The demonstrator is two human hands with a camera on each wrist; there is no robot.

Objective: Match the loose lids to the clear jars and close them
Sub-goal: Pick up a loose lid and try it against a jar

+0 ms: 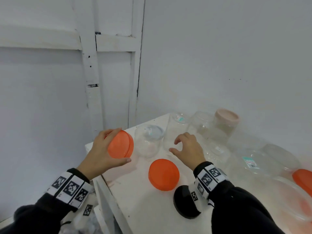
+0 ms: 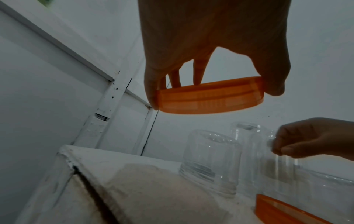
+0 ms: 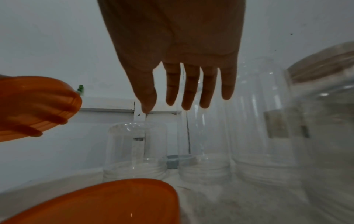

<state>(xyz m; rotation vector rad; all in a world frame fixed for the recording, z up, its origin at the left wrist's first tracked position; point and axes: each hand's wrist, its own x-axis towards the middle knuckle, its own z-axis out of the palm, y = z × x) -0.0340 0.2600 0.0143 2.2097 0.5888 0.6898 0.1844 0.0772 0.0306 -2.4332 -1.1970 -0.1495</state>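
Note:
My left hand (image 1: 124, 145) grips an orange lid (image 1: 118, 146) by its rim, lifted above the table's far left corner; the left wrist view shows the lid (image 2: 210, 100) between thumb and fingers. A second orange lid (image 1: 163, 174) lies flat on the white table (image 1: 135, 200). A short clear jar (image 1: 149, 142) and a tall clear jar (image 1: 175, 130) stand mouth down behind it. My right hand (image 1: 173, 146) hovers by the tall jar (image 3: 203, 151) with fingers (image 3: 191, 94) spread and relaxed, holding nothing. I cannot tell whether it touches the jar.
A clear jar with a pale pink lid (image 1: 227, 117) stands at the back. Larger clear jars (image 1: 270, 159) crowd the right side, with another orange lid (image 1: 303, 181) at the right edge. White walls close the back and left. The table's left edge (image 1: 104, 183) drops off.

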